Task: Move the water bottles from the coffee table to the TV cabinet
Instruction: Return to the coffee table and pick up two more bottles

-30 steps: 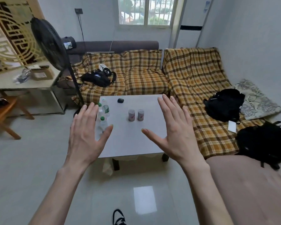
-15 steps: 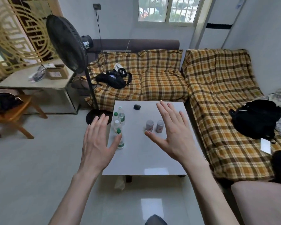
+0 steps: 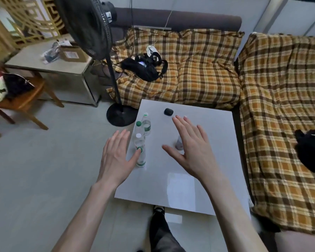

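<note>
We are in a home living room. A corner sofa [image 3: 204,70] under plaid throws wraps around a low white coffee table [image 3: 198,179]. A standing fan [image 3: 91,28] rises from the tiled floor beside it. Bags lie on the cushions, a side table [image 3: 44,64] holds a cardboard box [image 3: 73,53], and a wooden chair [image 3: 25,99] stands next to it.
</note>
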